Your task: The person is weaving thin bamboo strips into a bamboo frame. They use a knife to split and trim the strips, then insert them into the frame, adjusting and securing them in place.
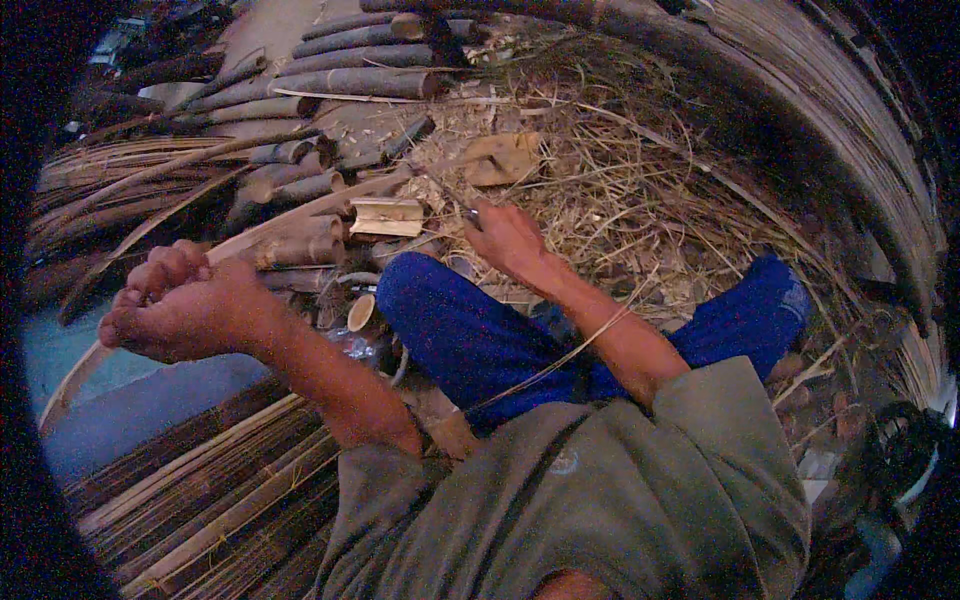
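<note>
My left hand [185,305] is raised at the left, its fingers wrapped round a long, pale bamboo strip [310,208]. The strip slants from below that fist up toward the middle of the view. In my right hand [508,240], closed over the litter of shavings, is a knife [450,192] with a dark, narrow blade pointing up and left. The blade's tip lies close to the strip's far end; whether they touch I cannot tell. Just beyond them a yellowish wooden block [505,160] rests on the ground. A split bamboo piece [387,217] sits below the strip.
Thick bamboo poles [360,83] lie at the back left, with cut bamboo sections [300,240] nearer. Shavings [620,200] cover the ground ahead. Long strips [850,100] curve along the right, and bundled bamboo [220,480] lies at lower left. My bent legs [460,320] are below my hands.
</note>
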Demonstrator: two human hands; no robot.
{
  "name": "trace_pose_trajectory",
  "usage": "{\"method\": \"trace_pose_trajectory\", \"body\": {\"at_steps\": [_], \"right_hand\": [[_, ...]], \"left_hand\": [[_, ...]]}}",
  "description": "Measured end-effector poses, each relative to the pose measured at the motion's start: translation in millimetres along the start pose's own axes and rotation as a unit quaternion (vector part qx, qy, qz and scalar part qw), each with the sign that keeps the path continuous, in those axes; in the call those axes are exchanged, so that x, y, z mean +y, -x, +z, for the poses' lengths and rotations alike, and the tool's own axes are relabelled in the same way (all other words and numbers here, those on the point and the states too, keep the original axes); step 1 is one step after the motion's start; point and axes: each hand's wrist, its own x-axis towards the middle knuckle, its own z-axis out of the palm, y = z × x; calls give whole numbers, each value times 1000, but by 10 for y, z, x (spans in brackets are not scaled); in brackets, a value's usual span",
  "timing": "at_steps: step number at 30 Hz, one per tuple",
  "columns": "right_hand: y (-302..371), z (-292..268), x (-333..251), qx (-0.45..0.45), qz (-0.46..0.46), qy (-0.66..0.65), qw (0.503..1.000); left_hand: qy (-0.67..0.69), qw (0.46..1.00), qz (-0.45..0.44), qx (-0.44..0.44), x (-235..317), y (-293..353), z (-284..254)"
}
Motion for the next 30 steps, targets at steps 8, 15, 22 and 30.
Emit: {"method": "trace_pose_trajectory", "body": {"at_steps": [8, 15, 22, 30], "right_hand": [[-276, 251, 403, 16, 60, 33, 998], [-301, 606, 1065, -29, 153, 89, 984], [-223, 699, 1605, -32, 116, 54, 991], [104, 551, 1745, -22, 129, 74, 989]], "left_hand": [[0, 1000, -3, 17, -93, -62, 101], [-47, 999, 11, 7, -220, -137, 71], [-76, 997, 26, 10, -315, -220, 49], [34, 998, -34, 26, -389, -272, -20]]}}
